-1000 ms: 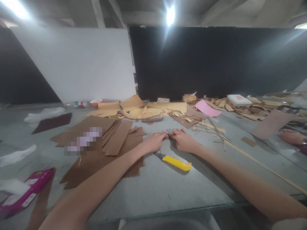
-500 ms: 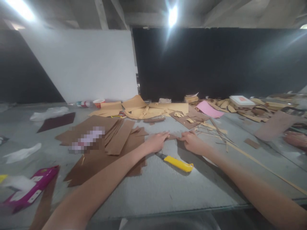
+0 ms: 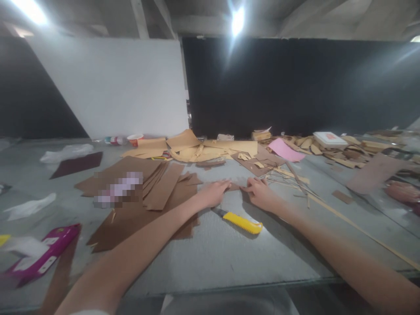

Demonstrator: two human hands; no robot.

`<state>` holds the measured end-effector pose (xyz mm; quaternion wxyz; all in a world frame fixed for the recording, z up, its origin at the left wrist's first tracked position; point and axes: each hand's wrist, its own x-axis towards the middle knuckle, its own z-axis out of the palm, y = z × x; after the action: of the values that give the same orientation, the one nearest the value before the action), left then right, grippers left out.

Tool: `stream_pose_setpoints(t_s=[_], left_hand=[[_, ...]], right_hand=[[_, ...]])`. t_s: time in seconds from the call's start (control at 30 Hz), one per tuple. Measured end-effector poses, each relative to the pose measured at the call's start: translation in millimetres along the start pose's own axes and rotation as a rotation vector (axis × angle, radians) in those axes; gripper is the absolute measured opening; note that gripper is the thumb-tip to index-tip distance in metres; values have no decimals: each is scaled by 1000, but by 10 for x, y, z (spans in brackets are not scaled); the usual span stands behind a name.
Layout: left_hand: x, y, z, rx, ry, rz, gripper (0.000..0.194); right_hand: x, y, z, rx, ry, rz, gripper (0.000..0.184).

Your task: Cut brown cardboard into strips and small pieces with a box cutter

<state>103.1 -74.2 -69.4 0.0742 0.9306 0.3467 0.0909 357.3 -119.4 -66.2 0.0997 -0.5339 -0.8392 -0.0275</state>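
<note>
Two bare hands at one small brown piece on a grey worktable.

The left hand [image 3: 216,193] and right hand [image 3: 260,193] meet opposite ends of one small, flat brown piece [image 3: 234,187], which lies between them. The fingers of each are drawn together; whether they pinch the piece or merely press it cannot be told. Just nearer the wearer than the grip lies one yellow cutter with a ridged handle [image 3: 243,222], its blade towards the left hand. Left of the grip are many overlapping brown sheets [image 3: 124,225], too layered to count, and, farther out, one magenta object with white patches [image 3: 49,251]. Beyond the grip are tan sheets [image 3: 216,151], one red-and-white cup [image 3: 135,139], one pink sheet [image 3: 285,149] and one white box with a red print [image 3: 330,139]. One hand of another person [image 3: 402,191] shows at far right.

The grey worktable [image 3: 210,267] has a straight near edge. Behind it stand one white panel [image 3: 111,87] and dark panels [image 3: 295,83]; bright ceiling lights [image 3: 238,21] shine overhead.
</note>
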Motion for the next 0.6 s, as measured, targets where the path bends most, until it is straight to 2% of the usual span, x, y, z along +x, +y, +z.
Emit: stream_pose_setpoints(t_s=[0.17, 0.27, 0.43, 0.6], left_hand=[[-4, -25, 42, 4, 13, 9, 69], [-12, -49, 68, 9, 19, 4, 70], [-22, -89, 66, -16, 1, 20, 72], [-9, -120, 74, -31, -19, 19, 72]], right_hand=[[-12, -32, -38, -64, -59, -7, 36], [-4, -37, -28, -79, -23, -39, 35], [16, 60, 1, 43, 86, -12, 39], [24, 86, 61, 89, 74, -30, 41]])
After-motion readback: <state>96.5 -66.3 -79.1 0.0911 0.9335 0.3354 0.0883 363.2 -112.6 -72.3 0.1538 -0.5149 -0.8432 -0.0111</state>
